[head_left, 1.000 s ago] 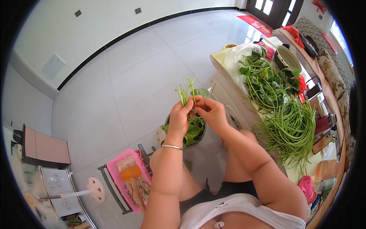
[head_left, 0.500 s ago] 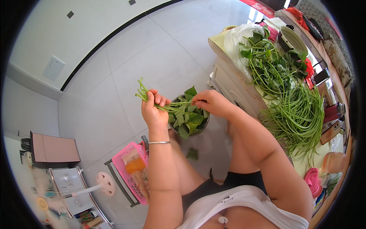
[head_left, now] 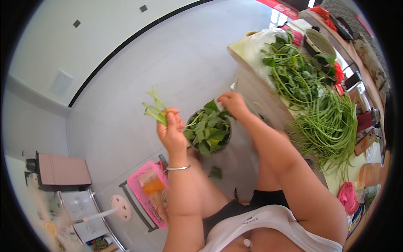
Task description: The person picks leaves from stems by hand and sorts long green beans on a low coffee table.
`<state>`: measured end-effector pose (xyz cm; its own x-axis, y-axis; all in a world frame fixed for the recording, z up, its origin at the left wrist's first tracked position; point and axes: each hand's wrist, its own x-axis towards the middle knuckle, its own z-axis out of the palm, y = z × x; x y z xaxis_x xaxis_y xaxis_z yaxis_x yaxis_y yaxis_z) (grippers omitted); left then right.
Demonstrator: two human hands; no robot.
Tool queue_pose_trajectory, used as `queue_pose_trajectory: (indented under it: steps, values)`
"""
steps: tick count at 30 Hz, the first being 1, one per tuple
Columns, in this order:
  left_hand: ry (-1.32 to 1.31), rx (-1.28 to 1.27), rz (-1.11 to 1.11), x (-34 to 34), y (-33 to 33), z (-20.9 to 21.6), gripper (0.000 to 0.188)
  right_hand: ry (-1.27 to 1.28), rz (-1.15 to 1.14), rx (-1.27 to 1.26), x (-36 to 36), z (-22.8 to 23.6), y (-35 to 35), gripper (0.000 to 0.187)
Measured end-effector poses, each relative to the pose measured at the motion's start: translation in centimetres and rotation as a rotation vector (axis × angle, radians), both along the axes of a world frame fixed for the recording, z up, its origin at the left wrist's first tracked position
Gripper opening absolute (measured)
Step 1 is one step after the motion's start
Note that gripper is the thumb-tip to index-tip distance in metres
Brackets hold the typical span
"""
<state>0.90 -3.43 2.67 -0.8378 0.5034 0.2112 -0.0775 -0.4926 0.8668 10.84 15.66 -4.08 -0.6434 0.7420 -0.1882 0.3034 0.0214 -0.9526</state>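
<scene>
A pale grey tiled floor [head_left: 126, 109], its joints bending with the lens, spreads around the round container [head_left: 229, 138] filled with green leaves [head_left: 208, 128]. One leaf [head_left: 215, 172] lies on the floor just nearer the wearer than the container. Far off to the container's left, a white wall [head_left: 46, 38] meets the floor along a black skirting [head_left: 126, 46].

To the container's right stands the tabletop [head_left: 240, 48], covered in pale yellow with a trimmed edge. It bears a heap of leafy greens [head_left: 294, 67], a tangle of long green stems [head_left: 329, 126], a clear plastic bag [head_left: 264, 46], a colander [head_left: 319, 42] and a phone [head_left: 365, 142]. Left of the container and nearer the wearer sits a pink basket [head_left: 136, 180]; farther left is a pinkish box [head_left: 63, 168] with a dark edge.

The left hand [head_left: 171, 128], just left of the container, is closed around a small bunch of green stems [head_left: 156, 111]. The right hand [head_left: 234, 105], by the container's far right edge, has its fingers curled and blurred; whether they pinch anything cannot be told.

Well beyond the container, a red mat [head_left: 279, 7] carries white lettering, cut by the upper edge. Nearer the wearer than the container, the white top [head_left: 252, 227] bears small dark print.
</scene>
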Motion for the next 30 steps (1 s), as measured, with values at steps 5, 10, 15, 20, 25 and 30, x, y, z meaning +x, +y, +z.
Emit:
queue_pose_trajectory:
  steps: [5, 10, 15, 20, 25, 30]
  values:
    - [-0.042, -0.025, -0.043, -1.8, 0.2, -1.5, 0.019, -0.358, 0.342, 0.396, -1.0, -2.7, -2.6, 0.049]
    - [-0.106, -0.020, -0.091, -0.9, 1.7, -0.9, 0.019, -0.127, 0.038, 0.447, 2.5, 5.1, -1.4, 0.033]
    - [-0.152, -0.026, -0.127, 0.0, 2.3, -0.5, 0.019, -0.326, -0.399, 0.870, 9.3, 11.7, 4.6, 0.016]
    - [-0.169, -0.008, -0.180, 0.3, 2.5, -0.4, 0.018, -1.146, -0.282, 0.750, 17.6, 14.1, 10.3, 0.020]
    - [-0.211, 0.000, -0.230, 0.5, 3.0, 0.0, 0.019, -0.799, -0.546, 0.822, 21.2, 14.6, 10.4, 0.019]
    - [-0.298, -0.004, -0.408, 0.9, 3.4, 0.1, 0.027, 0.062, -0.501, 0.551, 22.0, 19.6, 9.4, 0.017]
